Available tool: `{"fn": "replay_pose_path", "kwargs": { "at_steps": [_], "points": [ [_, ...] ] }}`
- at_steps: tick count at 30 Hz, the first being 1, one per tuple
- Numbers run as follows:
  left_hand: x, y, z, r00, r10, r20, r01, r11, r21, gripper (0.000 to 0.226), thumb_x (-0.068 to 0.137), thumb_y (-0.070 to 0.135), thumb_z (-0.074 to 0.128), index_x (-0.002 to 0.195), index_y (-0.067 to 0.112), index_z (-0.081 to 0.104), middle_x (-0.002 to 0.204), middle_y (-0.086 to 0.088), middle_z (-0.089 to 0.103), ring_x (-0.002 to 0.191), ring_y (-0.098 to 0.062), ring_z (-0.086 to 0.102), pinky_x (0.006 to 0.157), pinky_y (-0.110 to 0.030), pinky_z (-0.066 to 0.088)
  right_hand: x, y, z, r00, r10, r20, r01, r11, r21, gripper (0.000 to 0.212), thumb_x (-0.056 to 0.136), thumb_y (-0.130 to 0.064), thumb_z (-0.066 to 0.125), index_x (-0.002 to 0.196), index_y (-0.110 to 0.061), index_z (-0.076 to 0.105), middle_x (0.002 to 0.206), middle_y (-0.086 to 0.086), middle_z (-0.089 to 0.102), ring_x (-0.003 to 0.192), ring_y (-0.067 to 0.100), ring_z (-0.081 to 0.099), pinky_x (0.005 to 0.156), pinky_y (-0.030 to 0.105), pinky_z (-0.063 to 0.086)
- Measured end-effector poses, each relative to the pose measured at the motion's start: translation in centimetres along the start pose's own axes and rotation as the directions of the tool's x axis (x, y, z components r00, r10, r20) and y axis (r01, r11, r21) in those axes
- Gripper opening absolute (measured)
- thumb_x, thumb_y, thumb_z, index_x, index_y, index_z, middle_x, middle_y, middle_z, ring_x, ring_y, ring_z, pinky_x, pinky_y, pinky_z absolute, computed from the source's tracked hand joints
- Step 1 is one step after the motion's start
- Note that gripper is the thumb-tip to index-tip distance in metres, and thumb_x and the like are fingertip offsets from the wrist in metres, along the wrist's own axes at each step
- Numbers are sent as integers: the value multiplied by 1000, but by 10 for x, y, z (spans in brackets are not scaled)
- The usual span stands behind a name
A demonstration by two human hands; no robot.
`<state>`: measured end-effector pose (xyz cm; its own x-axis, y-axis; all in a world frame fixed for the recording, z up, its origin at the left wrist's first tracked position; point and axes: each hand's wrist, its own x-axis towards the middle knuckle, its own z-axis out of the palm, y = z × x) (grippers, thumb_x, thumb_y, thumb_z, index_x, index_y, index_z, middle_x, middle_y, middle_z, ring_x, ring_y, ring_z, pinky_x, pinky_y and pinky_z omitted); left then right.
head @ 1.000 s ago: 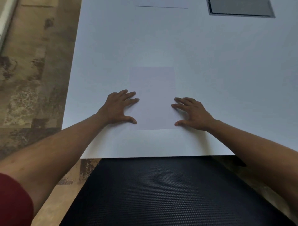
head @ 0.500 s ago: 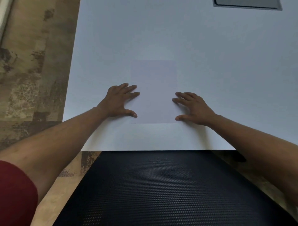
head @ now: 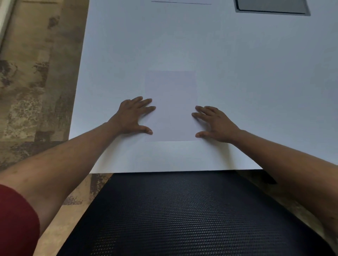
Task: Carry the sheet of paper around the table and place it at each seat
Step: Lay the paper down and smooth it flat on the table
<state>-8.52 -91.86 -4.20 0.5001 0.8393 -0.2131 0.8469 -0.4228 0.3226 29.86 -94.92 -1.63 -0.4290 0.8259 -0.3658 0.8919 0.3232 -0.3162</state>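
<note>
A pale sheet of paper (head: 171, 95) lies flat on the white table (head: 237, 73), near its front edge and just ahead of a black mesh chair back (head: 182, 210). My left hand (head: 132, 117) rests flat at the sheet's left edge, fingers spread, fingertips and thumb touching the paper. My right hand (head: 214, 123) lies flat at the right edge the same way. Neither hand grips the sheet.
A grey recessed panel (head: 272, 6) sits in the tabletop at the far right. Another thin sheet edge (head: 181, 2) shows at the far middle. The table's left edge borders patterned brown carpet (head: 33, 82). The chair back stands between me and the table.
The hands and paper keep the same pose on the table. Only the view has tilted slightly, down and then back up.
</note>
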Motion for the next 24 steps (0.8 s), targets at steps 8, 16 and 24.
{"fn": "replay_pose_path", "kwargs": {
  "at_steps": [8, 16, 24],
  "points": [
    [1, -1, 1, 1000, 11, -23, -11, 1000, -15, 120, 62, 104, 48, 161, 37, 47, 176, 8, 32, 163, -27, 27, 126, -52, 25, 0, -3, -2, 1000, -9, -18, 9, 1000, -9, 88, 89, -60, 77, 164, -29, 41, 176, -3, 27, 161, 29, 24, 132, 39, 20],
    [-6, 13, -19, 998, -16, -69, 9, 996, -92, 115, 72, 107, 35, 166, 41, 36, 179, 17, 16, 167, -20, 13, 132, -55, 15, -10, -22, -31, 984, 21, -175, -3, 994, 105, 91, 85, -55, 83, 162, -23, 45, 174, 1, 31, 156, 36, 31, 129, 46, 24],
    [-25, 59, -58, 962, 61, -265, -76, 996, -47, 95, 95, 84, 41, 170, 27, 30, 181, 8, 17, 168, -20, 7, 134, -57, 6, -37, -68, -74, 933, -15, -360, -22, 995, -99, 69, 104, -47, 54, 161, -10, 43, 168, 14, 43, 155, 43, 37, 127, 55, 31]
  ]
}}
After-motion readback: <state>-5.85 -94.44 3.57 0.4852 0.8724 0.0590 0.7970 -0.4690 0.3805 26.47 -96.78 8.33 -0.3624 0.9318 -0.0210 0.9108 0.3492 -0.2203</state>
